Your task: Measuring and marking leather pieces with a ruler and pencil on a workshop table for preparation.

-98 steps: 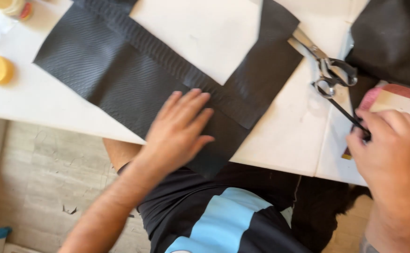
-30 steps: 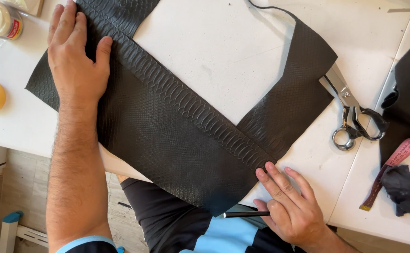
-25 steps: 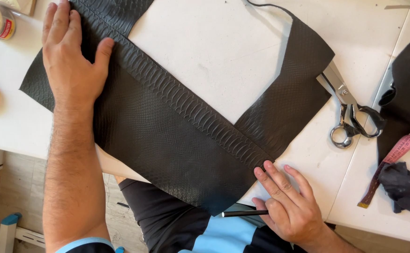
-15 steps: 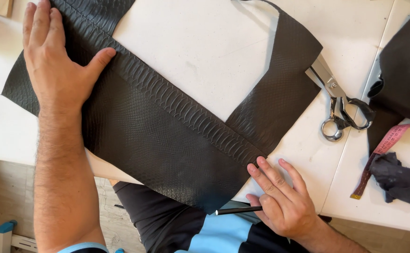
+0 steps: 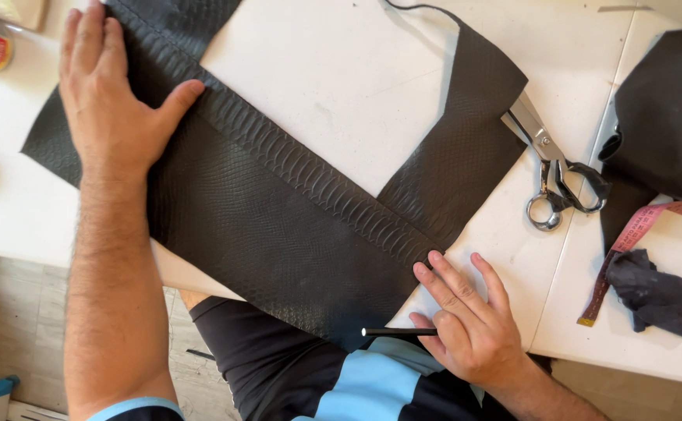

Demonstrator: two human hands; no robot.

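left hand: we press it flat, fingers spread, on black textured leather, upper left
right hand: lower right, pinching a black pen at the leather's edge
leather: top edge cut off
scissors: right, handles partly hidden

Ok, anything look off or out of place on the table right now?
One thing: the leather lies askew, its near corner hanging off the table edge over the lap. The left hand presses it flat; the right hand holds a pen. Nothing looks spilled or torn.

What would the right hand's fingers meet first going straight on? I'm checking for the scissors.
Probably the black textured leather sheet: the right hand points up-left, its fingertips at that edge, away from the scissors.
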